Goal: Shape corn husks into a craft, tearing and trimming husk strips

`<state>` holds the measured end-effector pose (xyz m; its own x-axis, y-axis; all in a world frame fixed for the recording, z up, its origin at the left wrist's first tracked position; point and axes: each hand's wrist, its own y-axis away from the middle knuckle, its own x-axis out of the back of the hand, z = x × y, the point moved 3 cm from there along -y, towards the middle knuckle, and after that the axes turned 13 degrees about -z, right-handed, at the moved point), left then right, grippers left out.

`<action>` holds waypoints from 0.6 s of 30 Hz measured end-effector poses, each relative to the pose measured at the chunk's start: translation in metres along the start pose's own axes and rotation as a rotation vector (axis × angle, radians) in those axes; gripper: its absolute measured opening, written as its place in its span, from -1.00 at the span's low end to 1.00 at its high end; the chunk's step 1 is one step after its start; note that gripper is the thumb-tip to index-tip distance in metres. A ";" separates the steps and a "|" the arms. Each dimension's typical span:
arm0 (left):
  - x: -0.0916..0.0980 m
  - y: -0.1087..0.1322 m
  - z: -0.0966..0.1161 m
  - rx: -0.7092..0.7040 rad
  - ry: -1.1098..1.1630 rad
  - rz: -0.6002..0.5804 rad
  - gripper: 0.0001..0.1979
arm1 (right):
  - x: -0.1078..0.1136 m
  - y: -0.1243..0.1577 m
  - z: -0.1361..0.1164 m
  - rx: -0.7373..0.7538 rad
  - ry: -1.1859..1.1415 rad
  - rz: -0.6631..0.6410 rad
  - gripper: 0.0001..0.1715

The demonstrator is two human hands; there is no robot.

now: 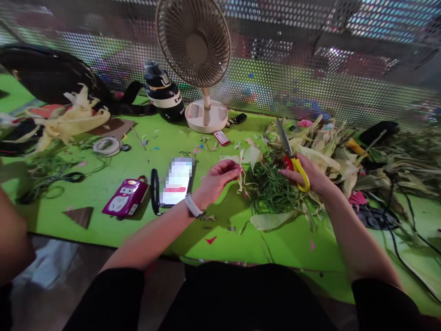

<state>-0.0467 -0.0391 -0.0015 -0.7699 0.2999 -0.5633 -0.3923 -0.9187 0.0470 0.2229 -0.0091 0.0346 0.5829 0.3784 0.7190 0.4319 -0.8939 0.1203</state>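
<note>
over green strips (272, 189), right hand (310, 177) gripping scissors (292, 158)

A handcraft bench in a small workshop: a bright green table (292, 243) strewn with dried husks (324, 138) at right and upper left, a heap of green strips (272, 188) at centre, paper scraps (211, 239) along the lower edge, and yellow-handled scissors (292, 161) among the cuttings. A perforated metal screen (310, 69) closes off the top of the frame, with a fan (195, 43), a bottle (163, 92) and a power strip (127, 196) sharing the cluttered surface at left.
</note>
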 end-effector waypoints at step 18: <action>0.005 -0.002 0.005 -0.072 0.000 -0.004 -0.71 | -0.030 0.004 -0.020 -0.014 0.593 -0.115 -0.40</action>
<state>-0.0528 -0.0346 0.0000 -0.7686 0.3035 -0.5631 -0.3580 -0.9336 -0.0145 0.1938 -0.0286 0.0273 0.0480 0.2775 0.9595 0.4576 -0.8600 0.2258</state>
